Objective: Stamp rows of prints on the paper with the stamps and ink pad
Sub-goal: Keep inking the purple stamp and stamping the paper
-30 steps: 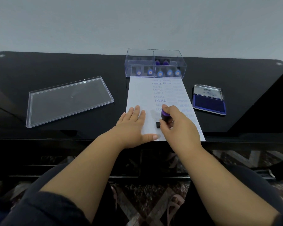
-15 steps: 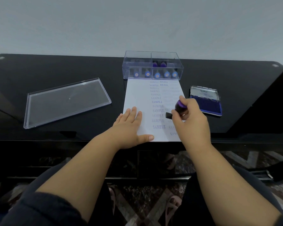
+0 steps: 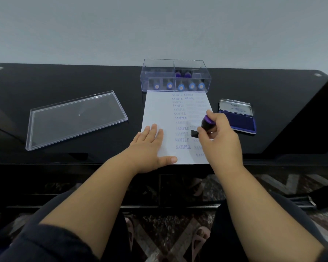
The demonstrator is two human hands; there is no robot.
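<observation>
Centre-right of frame, the right hand point(image 3: 221, 140) pinches the stamp point(image 3: 204, 126) over the paper point(image 3: 159, 108) — light, rigid, best held by its knob. The left hand point(image 3: 147, 146), fingers spread, pins the flimsy sheet.

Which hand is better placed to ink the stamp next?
Right. The right hand already grips the stamp close beside the open ink pad, while the left hand lies flat, holding the paper.

purple stamp point(image 3: 206, 125) tilted over printed paper point(image 3: 159, 108)
</observation>
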